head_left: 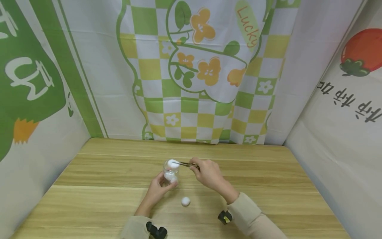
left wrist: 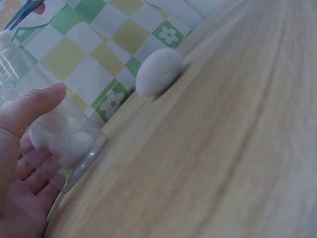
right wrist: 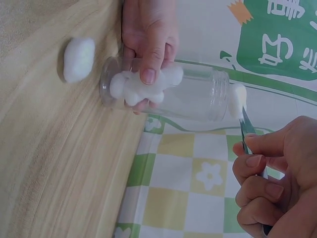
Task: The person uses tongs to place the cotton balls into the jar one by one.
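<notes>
My left hand [head_left: 158,190] grips a clear jar [right wrist: 195,94] around its lower part, the thumb lying across the front. Several white cotton balls [right wrist: 141,88] sit in the bottom of the jar, which stands upright on the table. My right hand [head_left: 208,173] holds metal tweezers [right wrist: 246,130] between thumb and fingers. At their tips a cotton ball [right wrist: 238,100] is pinched, right at the jar's open mouth. Another cotton ball [head_left: 185,201] lies loose on the table, in front of the jar and to its right; the left wrist view shows that loose ball [left wrist: 159,72] too.
The wooden table [head_left: 98,199] runs back to a hanging green and yellow checked cloth [head_left: 191,116]. Printed cloths also hang on the left and right sides. A black device is strapped at each wrist, such as the right one [head_left: 225,217].
</notes>
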A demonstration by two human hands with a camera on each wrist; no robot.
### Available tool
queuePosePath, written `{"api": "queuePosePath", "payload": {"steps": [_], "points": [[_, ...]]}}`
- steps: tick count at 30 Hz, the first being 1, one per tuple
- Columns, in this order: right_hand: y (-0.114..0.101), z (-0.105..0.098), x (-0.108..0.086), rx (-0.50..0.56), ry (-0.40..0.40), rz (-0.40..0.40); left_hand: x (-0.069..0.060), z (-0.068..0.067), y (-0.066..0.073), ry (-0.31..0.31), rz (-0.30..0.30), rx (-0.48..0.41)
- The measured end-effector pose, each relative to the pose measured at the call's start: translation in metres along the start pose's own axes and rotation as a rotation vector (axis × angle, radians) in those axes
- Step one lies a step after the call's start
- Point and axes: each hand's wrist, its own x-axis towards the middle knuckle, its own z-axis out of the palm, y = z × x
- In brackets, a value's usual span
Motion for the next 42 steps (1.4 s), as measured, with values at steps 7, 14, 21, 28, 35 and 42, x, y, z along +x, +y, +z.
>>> {"api": "queuePosePath", "payload": {"steps": [7,14,21,28,35,42], "points": [[-0.001,0.002,0.001,0.014,-0.012,0.009,0.0,0.0,0.001,0.006,-0.005,0.003],[-0.001,0.004,0.002,0.02,-0.035,0.026,-0.001,-0.001,0.002,-0.006,-0.002,0.012],[0.0,0.004,0.001,0.036,-0.052,0.055,0.0,-0.002,0.001,-0.011,0.001,0.017],[0.0,0.003,0.0,0.041,-0.055,0.065,0.0,-0.001,0.002,-0.011,-0.013,0.015],[0.002,0.003,-0.002,0.042,-0.042,0.057,-0.001,-0.002,0.001,-0.007,-0.008,0.022],[0.006,0.0,-0.008,0.019,-0.016,0.043,0.001,0.0,0.0,-0.004,-0.019,0.022]]}}
